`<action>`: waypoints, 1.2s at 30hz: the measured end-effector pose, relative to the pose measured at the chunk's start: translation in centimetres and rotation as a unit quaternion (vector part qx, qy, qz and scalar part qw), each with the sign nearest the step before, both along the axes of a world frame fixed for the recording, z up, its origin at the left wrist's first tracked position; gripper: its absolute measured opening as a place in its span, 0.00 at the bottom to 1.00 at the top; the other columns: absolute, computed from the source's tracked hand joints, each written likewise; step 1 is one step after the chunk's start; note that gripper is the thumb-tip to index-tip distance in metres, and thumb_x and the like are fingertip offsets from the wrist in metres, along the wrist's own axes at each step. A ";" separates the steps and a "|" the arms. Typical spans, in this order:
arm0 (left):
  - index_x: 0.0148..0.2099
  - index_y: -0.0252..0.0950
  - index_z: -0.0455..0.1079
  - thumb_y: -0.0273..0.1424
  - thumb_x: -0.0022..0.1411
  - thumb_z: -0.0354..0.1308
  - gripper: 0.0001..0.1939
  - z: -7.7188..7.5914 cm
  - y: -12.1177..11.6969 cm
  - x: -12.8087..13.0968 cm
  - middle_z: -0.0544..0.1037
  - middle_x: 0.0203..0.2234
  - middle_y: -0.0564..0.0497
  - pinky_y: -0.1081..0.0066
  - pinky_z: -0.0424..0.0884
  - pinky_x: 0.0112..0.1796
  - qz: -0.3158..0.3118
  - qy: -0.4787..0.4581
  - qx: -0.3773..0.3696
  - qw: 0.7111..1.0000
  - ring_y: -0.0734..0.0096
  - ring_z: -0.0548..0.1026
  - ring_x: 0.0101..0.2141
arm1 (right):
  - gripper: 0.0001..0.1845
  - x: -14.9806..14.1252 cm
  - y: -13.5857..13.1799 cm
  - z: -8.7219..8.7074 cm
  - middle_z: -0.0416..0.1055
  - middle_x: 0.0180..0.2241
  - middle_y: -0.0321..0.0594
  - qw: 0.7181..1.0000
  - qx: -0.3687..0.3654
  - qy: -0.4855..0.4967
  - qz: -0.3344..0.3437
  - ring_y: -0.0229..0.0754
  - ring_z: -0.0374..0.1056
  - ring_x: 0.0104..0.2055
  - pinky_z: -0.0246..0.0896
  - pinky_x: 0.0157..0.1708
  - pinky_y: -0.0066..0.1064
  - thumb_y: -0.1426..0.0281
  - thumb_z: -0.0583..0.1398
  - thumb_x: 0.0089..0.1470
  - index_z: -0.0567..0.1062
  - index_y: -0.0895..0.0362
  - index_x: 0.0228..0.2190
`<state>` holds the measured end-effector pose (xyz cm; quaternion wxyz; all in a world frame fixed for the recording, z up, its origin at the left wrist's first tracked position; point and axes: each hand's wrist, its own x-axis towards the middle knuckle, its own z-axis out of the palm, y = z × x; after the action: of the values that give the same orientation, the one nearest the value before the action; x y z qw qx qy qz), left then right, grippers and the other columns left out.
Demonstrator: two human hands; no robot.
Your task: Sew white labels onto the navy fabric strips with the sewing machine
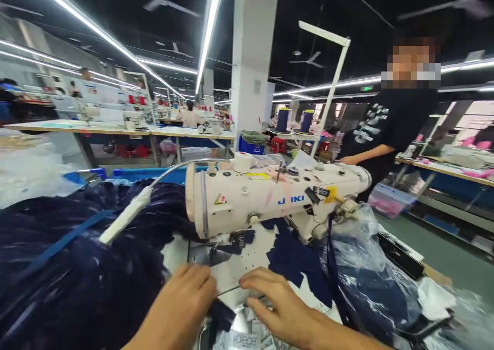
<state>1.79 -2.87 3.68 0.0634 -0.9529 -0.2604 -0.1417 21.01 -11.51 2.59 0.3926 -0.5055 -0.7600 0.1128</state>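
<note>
A white sewing machine [247, 198] with blue lettering stands across the table in front of me. My left hand [185, 301] is at the near edge of the machine bed, its fingers curled closed. A navy fabric piece [223, 314] comes out from under it and seems to be in its grip; the fingertips are partly hidden. To its right, my right hand [280, 303] hovers near the bed edge, thumb and fingers apart, holding nothing. Below and between the hands lie small printed white labels [245, 339]. Navy scraps [295, 257] lie on the bed beneath the machine arm.
A big navy garment heap [77, 267] fills the left side, beneath a white lamp on a bent neck [129, 213]. Clear plastic bags [363, 267] lie at right. A person in black [389, 128] stands behind the machine. Two navy thread cones [283, 119] stand beyond it.
</note>
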 end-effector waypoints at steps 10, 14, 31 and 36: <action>0.38 0.39 0.68 0.31 0.57 0.53 0.06 -1.0 2.0 -0.7 0.71 0.33 0.51 0.65 0.59 0.40 -0.060 -0.049 -0.016 0.997 0.65 0.68 0.35 | 0.06 4.6 -1.1 -1.1 0.64 0.24 0.37 0.989 0.077 0.030 -0.122 0.37 0.60 0.27 0.56 0.27 0.28 0.72 0.52 0.52 0.60 0.55 0.24; 0.36 0.38 0.70 0.23 0.53 0.55 0.08 -2.0 1.6 -1.3 0.72 0.31 0.51 0.63 0.58 0.39 -0.033 0.022 -0.003 0.999 0.64 0.68 0.34 | 0.11 6.8 -0.3 -1.0 0.59 0.21 0.33 0.983 0.041 0.047 -0.173 0.35 0.56 0.24 0.53 0.25 0.28 0.71 0.51 0.54 0.56 0.55 0.21; 0.27 0.34 0.64 0.22 0.51 0.48 0.06 -3.3 2.3 2.7 0.69 0.25 0.53 0.73 0.62 0.32 0.090 -0.177 -0.271 0.942 0.71 0.68 0.28 | 0.06 3.0 -2.6 0.0 0.67 0.33 0.39 0.967 -0.053 -0.244 0.041 0.38 0.62 0.34 0.51 0.33 0.31 0.74 0.52 0.56 0.69 0.57 0.34; 0.22 0.35 0.61 0.38 0.54 0.48 0.14 -3.9 3.8 0.5 0.64 0.23 0.54 0.73 0.61 0.28 0.100 -0.213 -0.263 0.936 0.72 0.66 0.25 | 0.03 0.6 -1.9 0.0 0.67 0.31 0.39 0.953 -0.072 -0.284 0.080 0.40 0.62 0.34 0.52 0.34 0.33 0.71 0.55 0.54 0.69 0.57 0.32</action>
<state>2.32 0.90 -0.21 -0.2327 -0.8521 -0.3898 -0.2604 21.59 -13.45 2.58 0.1124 -0.4810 -0.8680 0.0501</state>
